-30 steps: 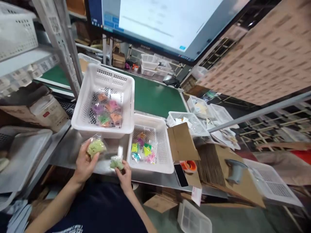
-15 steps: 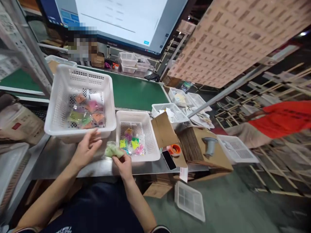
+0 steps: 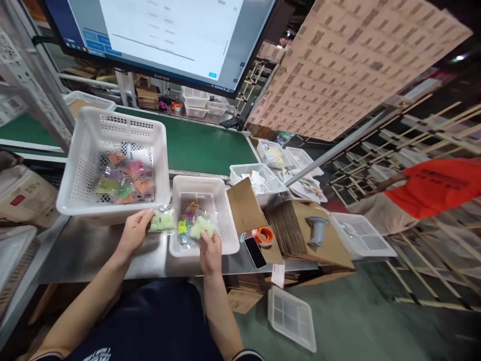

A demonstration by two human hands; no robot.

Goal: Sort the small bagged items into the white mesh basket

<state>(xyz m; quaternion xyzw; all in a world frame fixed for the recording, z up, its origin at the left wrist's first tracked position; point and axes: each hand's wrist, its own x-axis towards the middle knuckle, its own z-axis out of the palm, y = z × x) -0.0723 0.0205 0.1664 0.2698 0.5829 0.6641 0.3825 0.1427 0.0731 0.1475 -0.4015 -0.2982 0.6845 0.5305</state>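
My left hand (image 3: 134, 231) pinches a clear packet of pale green pieces (image 3: 162, 221) over the steel bench, just left of the small white basket (image 3: 228, 239). My right hand (image 3: 211, 250) holds a second green packet (image 3: 202, 226) over that small basket, which has several bright packets (image 3: 185, 223) in it. A larger white basket (image 3: 87, 148) sits behind my left hand and holds several coloured packets (image 3: 124, 176).
A green conveyor belt (image 3: 203, 143) runs behind the baskets under a big monitor (image 3: 161, 35). To the right lie a cardboard flap (image 3: 245, 204), tape roll (image 3: 265, 234), phone (image 3: 255, 252), scanner (image 3: 316, 229) and more white baskets (image 3: 363, 235). A person in an orange top (image 3: 436, 185) stands at far right.
My right hand moved its green packet from the bench into the small basket. My left hand, open half a second ago, now holds a green packet. The view swung left.
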